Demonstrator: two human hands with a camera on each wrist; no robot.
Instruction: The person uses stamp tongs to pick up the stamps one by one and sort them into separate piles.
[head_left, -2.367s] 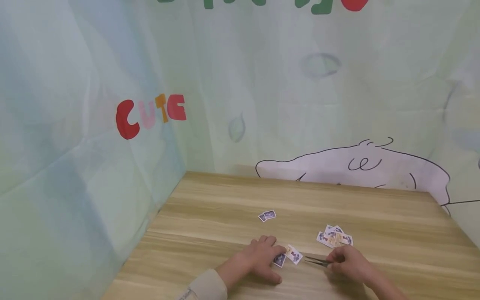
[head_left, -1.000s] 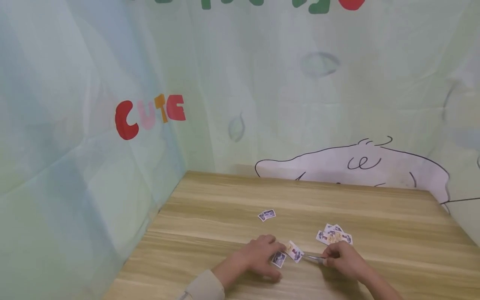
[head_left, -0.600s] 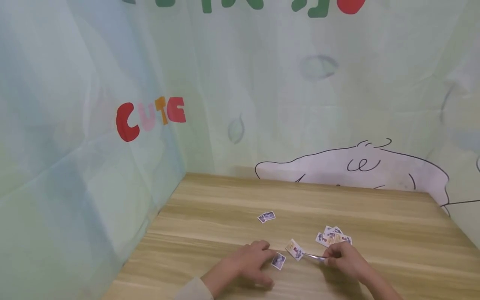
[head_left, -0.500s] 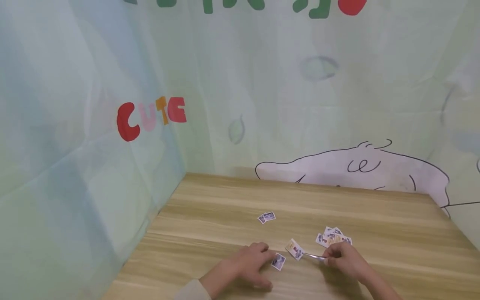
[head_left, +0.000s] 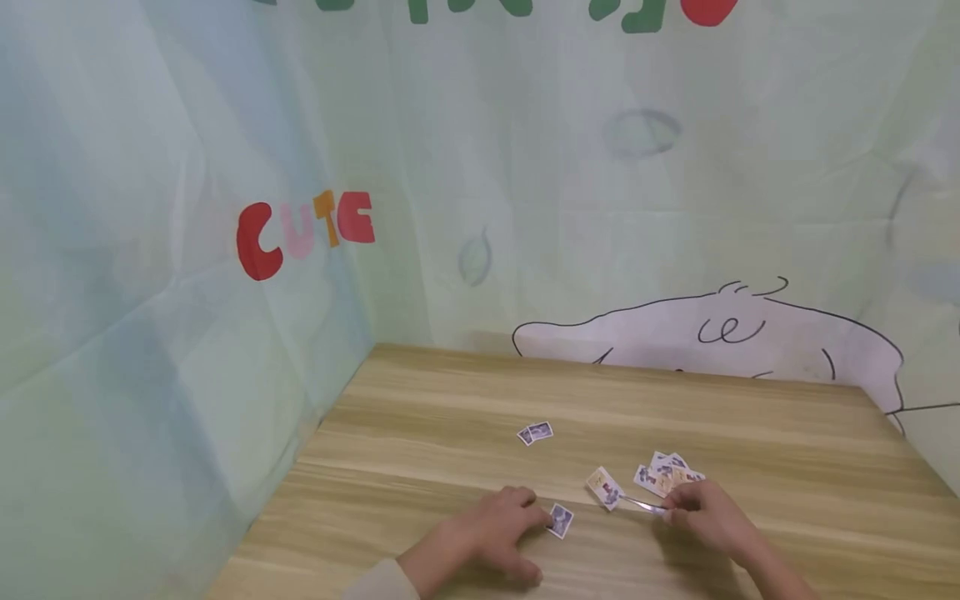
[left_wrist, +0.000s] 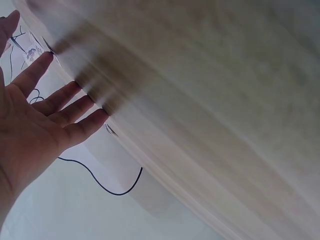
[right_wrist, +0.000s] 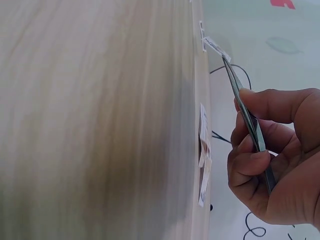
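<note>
My right hand (head_left: pixel 705 518) grips a pair of metal tweezers (head_left: pixel 643 505) between thumb and fingers. Their closed tips pinch the edge of a small stamp-like paper piece (head_left: pixel 602 488) with an orange and purple print. In the right wrist view, that paper piece (right_wrist: pixel 218 48) sits tilted at the tips of the tweezers (right_wrist: pixel 243 106), clear of the tabletop. My left hand (head_left: pixel 497 532) rests palm down, its fingers spread on the wood. Its index fingertip is at the left edge of a purple paper piece (head_left: pixel 562 521). Straight, separated fingers show on the left hand (left_wrist: pixel 35 117) in the left wrist view.
An overlapping pile of similar paper pieces (head_left: pixel 660 472) lies just beyond my right hand. Two purple pieces (head_left: pixel 539 431) overlap farther back. The wooden table (head_left: pixel 450 392) ends against a printed cloth backdrop (head_left: pixel 420 283) at the back and left.
The tweezers have closed on the orange-printed piece and drawn it away from the purple one, up and lately rightward. My left hand has shifted slightly left, uncovering more of the purple piece.
</note>
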